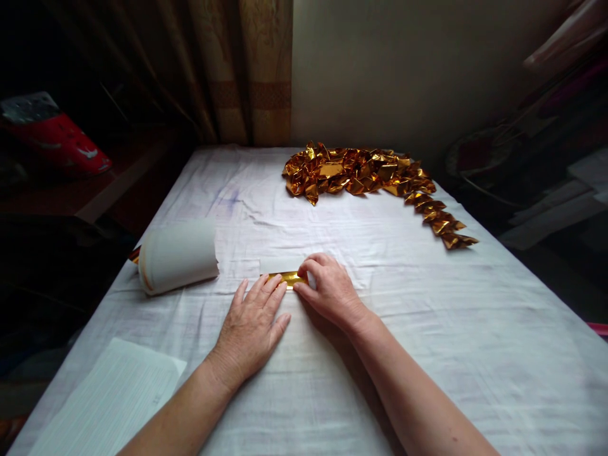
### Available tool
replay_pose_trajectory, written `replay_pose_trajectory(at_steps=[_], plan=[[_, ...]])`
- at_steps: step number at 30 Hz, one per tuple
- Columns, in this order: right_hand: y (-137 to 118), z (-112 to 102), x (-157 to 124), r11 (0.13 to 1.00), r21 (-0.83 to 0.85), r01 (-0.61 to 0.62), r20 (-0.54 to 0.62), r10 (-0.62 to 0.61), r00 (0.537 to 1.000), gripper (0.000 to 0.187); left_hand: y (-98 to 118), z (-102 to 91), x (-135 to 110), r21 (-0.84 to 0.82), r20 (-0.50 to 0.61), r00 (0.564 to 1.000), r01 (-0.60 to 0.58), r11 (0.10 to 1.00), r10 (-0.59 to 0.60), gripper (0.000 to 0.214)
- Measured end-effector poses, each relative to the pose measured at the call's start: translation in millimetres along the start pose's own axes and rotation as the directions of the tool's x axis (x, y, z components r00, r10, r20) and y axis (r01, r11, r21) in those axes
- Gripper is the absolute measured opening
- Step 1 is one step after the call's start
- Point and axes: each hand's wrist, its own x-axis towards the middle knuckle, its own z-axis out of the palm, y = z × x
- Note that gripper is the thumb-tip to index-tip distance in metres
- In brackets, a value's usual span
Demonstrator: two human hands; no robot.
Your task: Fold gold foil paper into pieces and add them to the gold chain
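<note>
Pinching a gold strip (291,278) at its right end, the right hand (331,288) meets the left hand (253,330), laid flat, fingertips on the strip's left end, atop a white tablecloth (446,335).

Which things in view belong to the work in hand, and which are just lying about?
Belonging:
gold-and-white paper, with the left hand and right hand on it;
probably the folded gold pieces, similarly shiny;
perhaps the white roll, gold-coloured material showing at its left end.

Apparently lying about:
lined sheet;
red object, off the table.
</note>
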Motion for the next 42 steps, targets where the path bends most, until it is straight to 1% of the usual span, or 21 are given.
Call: replay_pose_trajectory(at_steps=[5,10,16,21,25,31,35,42], plan=[[10,-12,2,0.998,-0.048,-0.05,0.065,0.053,0.996,0.016,-1,-0.9,0,-0.003,0.008,1.0,-0.007,1.0,0.007,0.046],[11,-16,3,0.997,-0.051,-0.061,0.134,0.067,0.989,0.015,-2,-1.8,0,-0.013,0.073,0.997,-0.019,1.0,0.02,0.045],[10,-16,3,0.996,-0.051,-0.067,0.135,0.073,0.988,0.015,-2,-2.4,-1,-0.022,0.106,0.994,-0.001,1.0,0.004,0.047],[10,-17,4,0.996,-0.034,-0.078,0.127,0.082,0.989,0.015,-8,-10.8,-1,-0.021,0.131,0.991,-0.026,0.999,0.028,0.046],[10,-17,4,0.997,-0.023,-0.079,0.124,0.081,0.989,0.015,-16,-22.4,-2,0.009,0.213,0.976,-0.045,0.999,0.042,0.048],[9,-17,4,0.996,-0.019,-0.087,0.113,0.089,0.99,0.015,-24,-36.3,-9,0.066,0.322,0.946,0.001,0.998,-0.022,0.055],[9,-16,3,0.997,-0.003,-0.083,0.11,0.083,0.991,0.014,-23,-40.9,-9,0.096,0.37,0.928,0.017,0.995,-0.052,0.058],[12,-17,5,0.996,0.017,-0.092,0.15,0.089,0.985,0.015,-15,-45.7,-5,0.126,0.421,0.903,0.031,0.992,-0.082,0.062]])
